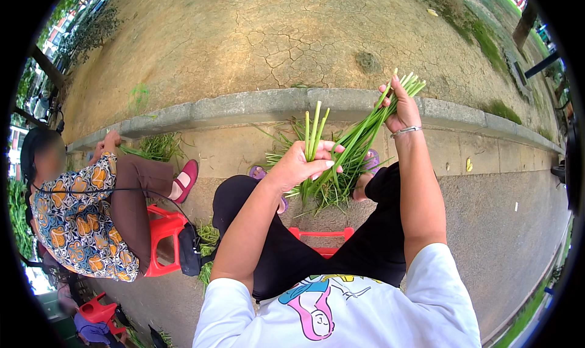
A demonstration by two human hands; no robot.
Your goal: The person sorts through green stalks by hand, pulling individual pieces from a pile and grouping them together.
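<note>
My left hand (pixel 304 163) grips a few thick green stalks (pixel 314 129), their cut ends pointing up. In my right hand (pixel 401 108) is a bundle of long green leafy stalks (pixel 368 126), with the pale ends sticking out above the fingers. The narrow leaves of that bundle hang down towards the left, passing close by the left fingertips; whether they touch is unclear. Between my feet lies a heap of loose green leaves (pixel 340 192), partly hidden by my left hand and the bundle.
A concrete kerb (pixel 260 103) separates the pavement from cracked bare earth (pixel 283 46). I sit on a red plastic stool (pixel 322 234). To the left, a person in a patterned top (pixel 87 215) sits on another red stool (pixel 167 238), hands near more green leaves (pixel 160 147).
</note>
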